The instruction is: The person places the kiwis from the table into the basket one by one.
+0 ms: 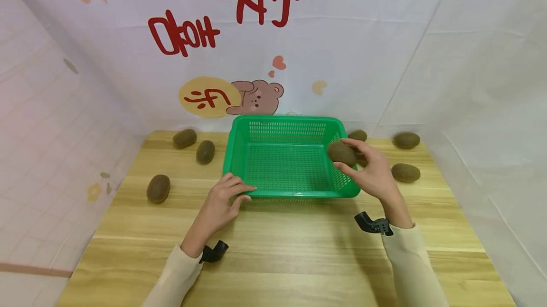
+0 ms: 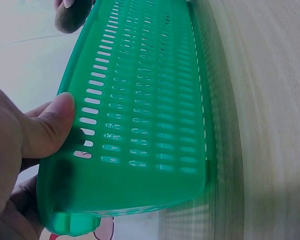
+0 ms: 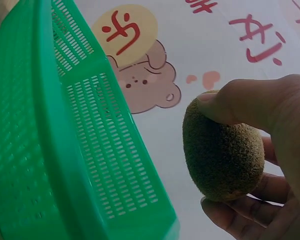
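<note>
A green plastic basket (image 1: 295, 194) with slotted walls stands on the table, its inside bare. My left hand (image 1: 224, 200) grips the rim at the front left corner; in the left wrist view the thumb (image 2: 57, 117) lies against the outer wall, with the other fingers partly hidden behind the rim. Over the basket's right side, my right hand (image 1: 371, 169) holds a brown fuzzy kiwi (image 1: 340, 153) between thumb and fingers. The right wrist view shows this kiwi (image 3: 222, 150) raised near the rim, the thumb on one end and fingers curled round the other side.
Three kiwis lie left of the basket: one at the back (image 1: 184, 138), one beside it (image 1: 205, 152), one farther forward (image 1: 158, 189). Several more lie on the right, including a back one (image 1: 406, 140) and one nearer (image 1: 406, 172). A printed white cloth (image 1: 350, 60) hangs behind.
</note>
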